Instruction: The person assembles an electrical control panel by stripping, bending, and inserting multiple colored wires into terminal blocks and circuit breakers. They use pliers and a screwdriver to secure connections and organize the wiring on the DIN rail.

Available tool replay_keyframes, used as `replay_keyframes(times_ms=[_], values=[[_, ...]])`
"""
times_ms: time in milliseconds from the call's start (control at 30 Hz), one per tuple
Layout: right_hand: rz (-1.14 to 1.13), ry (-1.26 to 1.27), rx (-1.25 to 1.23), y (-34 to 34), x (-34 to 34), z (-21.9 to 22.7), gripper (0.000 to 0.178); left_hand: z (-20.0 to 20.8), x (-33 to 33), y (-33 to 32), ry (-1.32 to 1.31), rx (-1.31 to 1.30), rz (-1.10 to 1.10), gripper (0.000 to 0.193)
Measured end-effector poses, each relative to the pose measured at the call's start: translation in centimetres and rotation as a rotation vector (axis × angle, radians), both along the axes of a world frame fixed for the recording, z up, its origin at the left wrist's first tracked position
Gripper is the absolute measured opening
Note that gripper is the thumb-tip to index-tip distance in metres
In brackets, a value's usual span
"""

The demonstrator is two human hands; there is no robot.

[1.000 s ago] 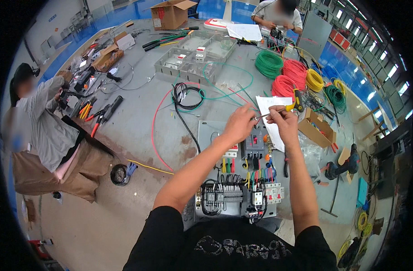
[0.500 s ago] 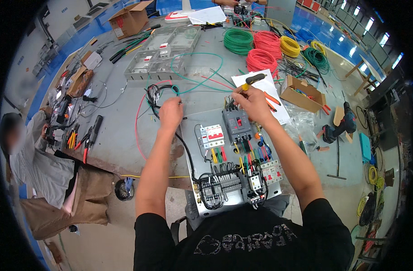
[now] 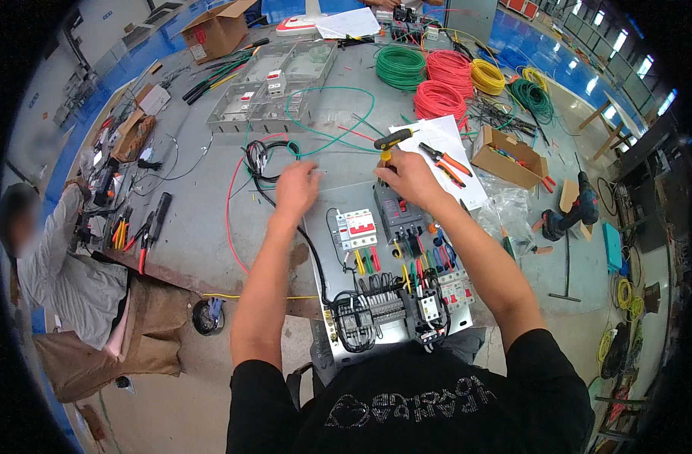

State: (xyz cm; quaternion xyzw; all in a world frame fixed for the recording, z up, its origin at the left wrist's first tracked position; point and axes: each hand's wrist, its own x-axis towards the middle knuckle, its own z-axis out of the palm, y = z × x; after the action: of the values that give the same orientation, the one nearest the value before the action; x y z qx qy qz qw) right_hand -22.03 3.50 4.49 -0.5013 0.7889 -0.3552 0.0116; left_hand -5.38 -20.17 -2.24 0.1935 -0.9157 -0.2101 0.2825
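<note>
My right hand (image 3: 406,175) is closed round a screwdriver (image 3: 387,153) with a yellow and black T-shaped handle, at the far end of a dark grey moulded-case circuit breaker (image 3: 399,216). The screwdriver's tip is hidden. My left hand (image 3: 296,189) hovers left of the breaker, fingers stretched apart, beside a bundle of black wires (image 3: 261,163). That breaker stands on a metal mounting plate (image 3: 335,198). The plate also carries a white breaker with red levers (image 3: 357,228), a row of terminal blocks (image 3: 370,310), a wired white-and-black device (image 3: 428,306) and small breakers (image 3: 456,289).
Orange-handled pliers (image 3: 448,163) lie on white paper (image 3: 473,195) to the right. Beyond are an open carton (image 3: 508,157), a cordless drill (image 3: 573,212) and coiled wires (image 3: 400,69). A clear divided tray (image 3: 259,113) stands at far left. A co-worker (image 3: 77,265) sits left.
My left hand has moved slightly right and its fingers have spread. My right hand has shifted left with the screwdriver, whose handle now lies further left, uncovering the orange pliers.
</note>
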Motion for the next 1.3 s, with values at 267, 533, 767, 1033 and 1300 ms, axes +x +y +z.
replay_keyframes(times_ms=[267, 533, 767, 1033, 1300], values=[[-0.071, -0.008, -0.084, 0.4, 1.1, -0.1, 0.025, 2.1, -3.7, 9.5, 0.079, 0.537, -0.346, 0.026], [-0.040, -0.084, -0.072, 0.9, 0.7, 0.0, 0.024, 2.1, -5.4, 10.3, -0.024, 0.537, -0.274, 0.020], [0.035, -0.122, 0.164, 1.6, -1.0, 2.6, 0.037, 1.3, -5.8, 9.5, 0.003, 0.384, -0.284, 0.021], [-0.094, -0.306, 0.000, 2.3, -0.7, 9.4, 0.064, 1.1, -5.7, 10.2, 0.093, 0.369, -0.281, 0.021], [0.082, 0.151, 0.137, -1.9, 0.5, 7.2, 0.055, 0.4, -5.6, 10.1, 0.091, 0.396, -0.281, 0.022]])
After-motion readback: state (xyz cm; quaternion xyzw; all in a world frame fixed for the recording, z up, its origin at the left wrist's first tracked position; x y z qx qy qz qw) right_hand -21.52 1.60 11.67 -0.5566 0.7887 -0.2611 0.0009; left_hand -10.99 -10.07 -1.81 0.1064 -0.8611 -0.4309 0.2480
